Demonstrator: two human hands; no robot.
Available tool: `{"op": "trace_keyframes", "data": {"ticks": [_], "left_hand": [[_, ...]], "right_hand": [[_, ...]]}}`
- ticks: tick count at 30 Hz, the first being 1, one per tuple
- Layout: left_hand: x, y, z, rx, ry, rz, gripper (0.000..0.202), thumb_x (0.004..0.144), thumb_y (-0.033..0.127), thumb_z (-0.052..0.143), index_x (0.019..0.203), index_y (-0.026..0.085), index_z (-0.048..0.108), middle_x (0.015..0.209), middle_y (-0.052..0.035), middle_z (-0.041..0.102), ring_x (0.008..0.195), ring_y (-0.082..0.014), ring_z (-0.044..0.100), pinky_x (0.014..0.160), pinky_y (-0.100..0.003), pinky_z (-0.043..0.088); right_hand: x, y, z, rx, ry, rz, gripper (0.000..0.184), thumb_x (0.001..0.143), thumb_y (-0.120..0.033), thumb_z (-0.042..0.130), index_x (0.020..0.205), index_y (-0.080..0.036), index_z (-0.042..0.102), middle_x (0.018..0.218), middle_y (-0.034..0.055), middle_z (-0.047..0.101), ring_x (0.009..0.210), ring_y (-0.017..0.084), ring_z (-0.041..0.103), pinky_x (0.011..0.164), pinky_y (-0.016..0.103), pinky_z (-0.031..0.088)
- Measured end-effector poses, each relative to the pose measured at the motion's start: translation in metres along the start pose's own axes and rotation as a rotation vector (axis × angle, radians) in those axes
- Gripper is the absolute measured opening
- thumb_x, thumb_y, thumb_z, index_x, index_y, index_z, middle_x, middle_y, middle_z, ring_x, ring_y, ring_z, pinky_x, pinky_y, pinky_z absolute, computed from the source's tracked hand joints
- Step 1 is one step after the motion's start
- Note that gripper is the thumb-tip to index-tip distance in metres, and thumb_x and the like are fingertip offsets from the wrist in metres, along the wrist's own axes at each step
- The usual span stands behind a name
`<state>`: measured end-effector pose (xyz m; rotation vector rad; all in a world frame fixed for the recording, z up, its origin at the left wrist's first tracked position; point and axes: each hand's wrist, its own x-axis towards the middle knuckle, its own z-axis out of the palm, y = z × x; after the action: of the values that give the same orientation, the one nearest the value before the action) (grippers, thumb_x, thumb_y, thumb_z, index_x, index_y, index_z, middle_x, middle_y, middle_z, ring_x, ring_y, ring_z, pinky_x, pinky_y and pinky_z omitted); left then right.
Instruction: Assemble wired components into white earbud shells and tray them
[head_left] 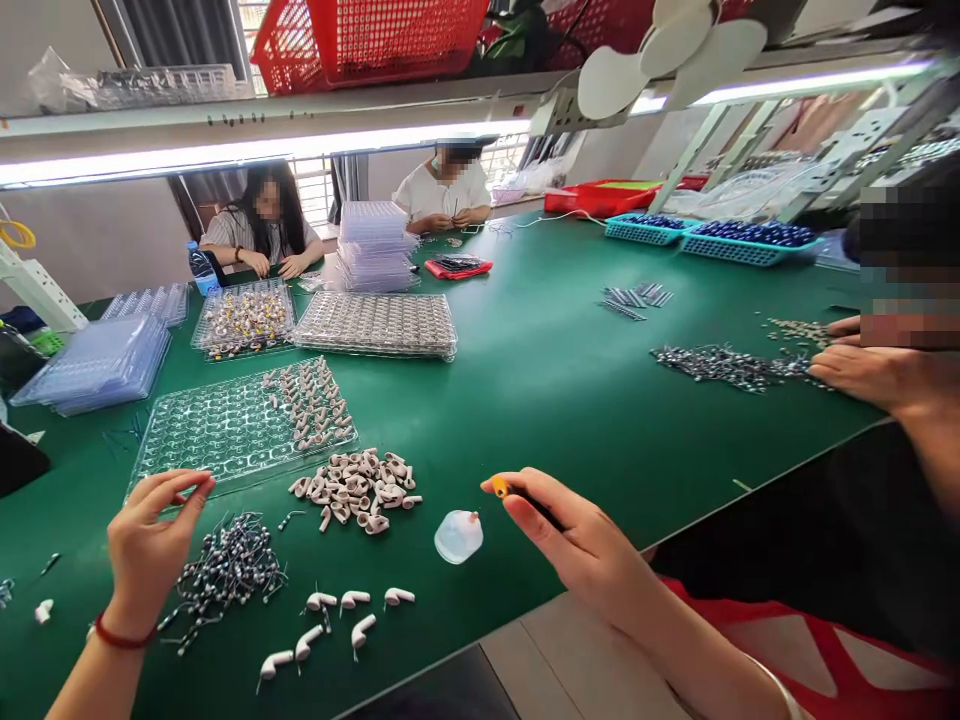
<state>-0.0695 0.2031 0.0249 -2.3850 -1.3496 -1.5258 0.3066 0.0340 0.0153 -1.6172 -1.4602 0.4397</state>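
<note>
My left hand [150, 545], with a red band at the wrist, is raised with thumb and fingertips pinched together; whatever they hold is too small to make out. Below it lies a heap of small wired earphone parts [232, 560]. Between the thumb and forefinger of my right hand [581, 535] is a dark stick-like tool with an orange end [500, 487]. A small translucent cup [458, 537] stands just left of that hand. Between my hands are a pile of white earbud shells [367, 485] and several separate shells with wires [307, 642] along the near edge.
Beyond my left hand lies a clear compartment tray [217, 430], partly filled with shells. Filled trays [375, 325] and stacked clear trays [371, 245] stand behind it. A co-worker's hands [862, 370] are over small parts at right. Two people sit opposite. A lit shelf [300, 135] crosses overhead.
</note>
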Motion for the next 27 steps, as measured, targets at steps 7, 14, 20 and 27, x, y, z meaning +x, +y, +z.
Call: {"op": "trace_keyframes", "data": {"ticks": [7, 14, 20, 27], "left_hand": [[-0.003, -0.004, -0.003, 0.012, 0.021, 0.004, 0.012, 0.083, 0.034, 0.070, 0.083, 0.023, 0.074, 0.086, -0.0012, 0.071, 0.066, -0.0149, 0.063, 0.063, -0.030, 0.053], [-0.004, -0.010, -0.005, 0.089, 0.049, 0.097, 0.010, 0.084, 0.032, 0.068, 0.084, 0.023, 0.074, 0.086, -0.0017, 0.072, 0.073, -0.0178, 0.068, 0.061, -0.029, 0.053], [-0.004, -0.013, -0.006, 0.094, 0.068, 0.131, 0.011, 0.085, 0.032, 0.067, 0.084, 0.023, 0.074, 0.085, -0.0030, 0.072, 0.075, -0.0200, 0.069, 0.068, -0.032, 0.055], [-0.004, -0.014, -0.007, 0.115, 0.080, 0.133, 0.012, 0.085, 0.033, 0.066, 0.084, 0.024, 0.074, 0.085, -0.0027, 0.072, 0.074, -0.0197, 0.070, 0.066, -0.031, 0.055]], "right_hand": [[-0.005, -0.002, -0.004, -0.073, -0.045, -0.027, 0.045, 0.093, -0.064, 0.037, 0.091, -0.024, 0.057, 0.059, -0.0028, 0.053, 0.045, 0.012, 0.046, 0.044, 0.024, 0.040], [0.002, -0.009, 0.005, -0.192, -0.051, -0.055, 0.054, 0.096, -0.059, 0.026, 0.058, -0.023, 0.038, 0.050, -0.0046, 0.032, 0.045, 0.012, 0.031, 0.044, 0.026, 0.027], [0.005, -0.009, 0.008, -0.240, -0.070, -0.081, 0.047, 0.096, -0.049, 0.026, 0.059, -0.024, 0.038, 0.050, -0.0038, 0.038, 0.044, 0.012, 0.034, 0.044, 0.026, 0.029], [0.007, -0.013, 0.009, -0.253, -0.081, -0.088, 0.045, 0.096, -0.047, 0.026, 0.060, -0.023, 0.038, 0.050, -0.0039, 0.039, 0.046, 0.012, 0.035, 0.044, 0.025, 0.030]]}}
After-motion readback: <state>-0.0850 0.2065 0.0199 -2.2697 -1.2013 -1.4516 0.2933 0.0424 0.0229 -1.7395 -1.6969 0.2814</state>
